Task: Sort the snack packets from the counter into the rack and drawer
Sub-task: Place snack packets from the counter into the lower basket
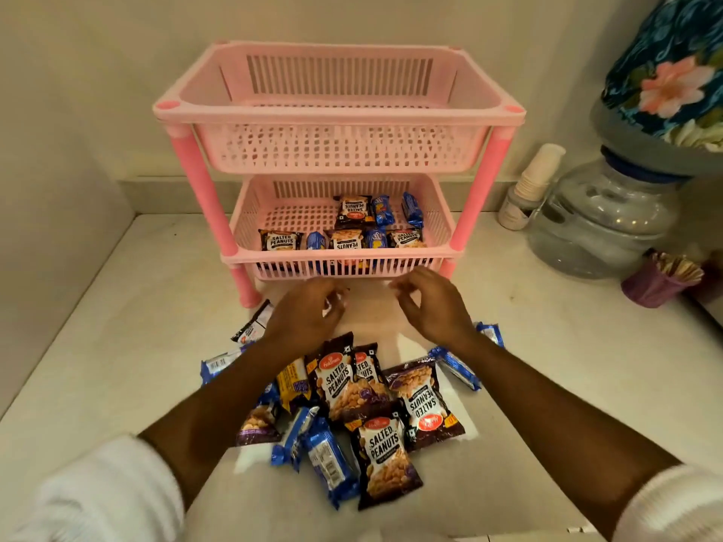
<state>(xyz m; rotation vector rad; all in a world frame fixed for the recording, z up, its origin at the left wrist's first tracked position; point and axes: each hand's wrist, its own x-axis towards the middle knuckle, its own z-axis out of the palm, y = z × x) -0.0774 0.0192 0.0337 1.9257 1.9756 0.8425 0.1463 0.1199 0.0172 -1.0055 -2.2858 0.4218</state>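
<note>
A pink two-tier rack (pixel 336 116) stands at the back of the white counter (pixel 137 326). Its upper basket looks empty. The lower basket (pixel 274 258) holds several salted peanut packets (pixel 354 211) and blue biscuit packets (pixel 383 211). A loose pile lies on the counter near me: dark salted peanut packets (pixel 344 385) mixed with blue packets (pixel 328 459). My left hand (pixel 307 312) and my right hand (pixel 432 307) hover side by side just in front of the lower basket, beyond the pile. Their fingers are loosely curled with nothing between them.
At the right stands a clear water jar (pixel 598 221) under a floral-covered bottle (pixel 673 72), with a stack of paper cups (pixel 536 174) beside it. A purple cup of sachets (pixel 657 283) sits at the right edge. Walls close in behind and at the left.
</note>
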